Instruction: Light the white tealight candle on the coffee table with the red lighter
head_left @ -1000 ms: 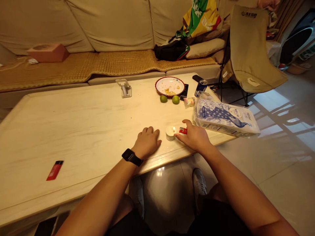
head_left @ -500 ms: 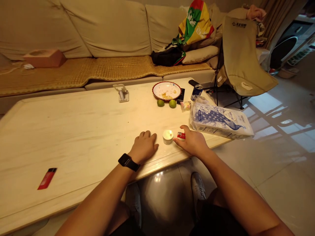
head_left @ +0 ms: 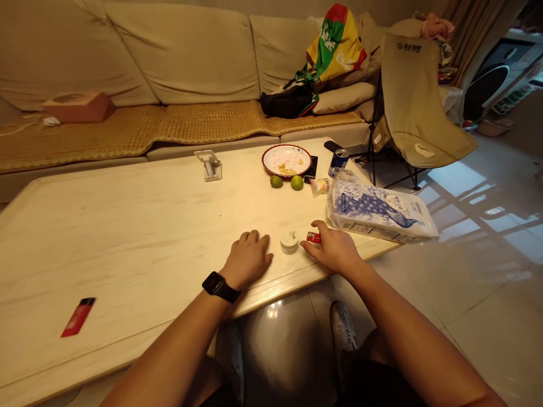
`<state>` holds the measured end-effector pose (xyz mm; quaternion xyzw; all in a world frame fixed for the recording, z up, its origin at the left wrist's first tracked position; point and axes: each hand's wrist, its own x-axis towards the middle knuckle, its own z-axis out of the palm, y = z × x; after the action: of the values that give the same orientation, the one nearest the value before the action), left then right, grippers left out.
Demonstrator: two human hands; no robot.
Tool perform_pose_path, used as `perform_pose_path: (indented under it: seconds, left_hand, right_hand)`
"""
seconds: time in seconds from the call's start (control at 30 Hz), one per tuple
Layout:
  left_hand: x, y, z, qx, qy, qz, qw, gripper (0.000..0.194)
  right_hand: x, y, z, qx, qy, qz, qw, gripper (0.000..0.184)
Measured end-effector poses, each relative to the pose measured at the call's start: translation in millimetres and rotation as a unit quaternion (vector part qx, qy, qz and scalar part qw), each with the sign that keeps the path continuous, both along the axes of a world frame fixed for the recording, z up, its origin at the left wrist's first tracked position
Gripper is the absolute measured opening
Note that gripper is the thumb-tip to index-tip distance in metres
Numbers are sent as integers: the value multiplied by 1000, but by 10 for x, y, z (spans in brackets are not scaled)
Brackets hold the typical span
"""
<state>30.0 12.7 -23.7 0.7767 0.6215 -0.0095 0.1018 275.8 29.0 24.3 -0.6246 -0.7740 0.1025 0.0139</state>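
A small white candle [head_left: 289,243] in a low round cup stands near the table's front edge, its wick showing no flame. To its left, my left hand [head_left: 248,260], with a black watch at the wrist, rests palm down with fingers spread, apart from the cup. On the other side, my right hand [head_left: 337,249] holds a red lighter [head_left: 314,237] whose metal end points toward the candle. Thumb and forefinger stand apart around that end; the other fingers are hidden beneath the hand.
Along the table [head_left: 148,226] are a red-black flat item [head_left: 78,317], a white stand [head_left: 208,165], a plate of scraps [head_left: 280,154], two green limes [head_left: 297,182], a blue can [head_left: 338,162] and a tissue pack [head_left: 382,209]. Behind are a sofa [head_left: 190,51] and folding chair [head_left: 409,102].
The candle's top glowed with a flame half a second ago; now it is dim and unlit. Both hands stay in nearly the same place, while the view has tilted slightly.
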Motion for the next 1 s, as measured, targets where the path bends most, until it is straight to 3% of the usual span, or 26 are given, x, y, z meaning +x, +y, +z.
perform_pose_path:
  seconds: [1.0]
  left_hand:
    - [-3, -16, -21, 19, -1, -10, 1000, 36]
  right_hand:
    - [-247, 76, 47, 1, -6, 30, 1000, 58]
